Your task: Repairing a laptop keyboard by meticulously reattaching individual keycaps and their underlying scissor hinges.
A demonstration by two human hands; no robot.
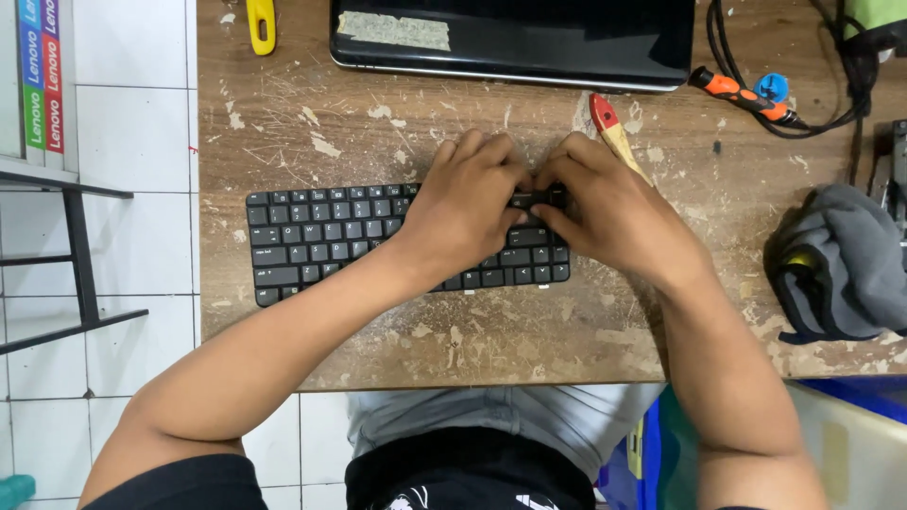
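Note:
A black laptop keyboard module lies flat on the worn wooden bench. My left hand rests on its right half, fingers curled down onto the top rows of keys. My right hand meets it from the right, fingertips pressed on a key at the keyboard's upper right corner. Both hands touch each other over that spot and hide the keys beneath. Neither hand lifts the keyboard off the bench.
A closed black laptop lies at the back. A paintbrush with a red ferrule sits behind my right hand. An orange-handled tool and black cables are at back right, a grey cloth at right, a yellow tool at back left.

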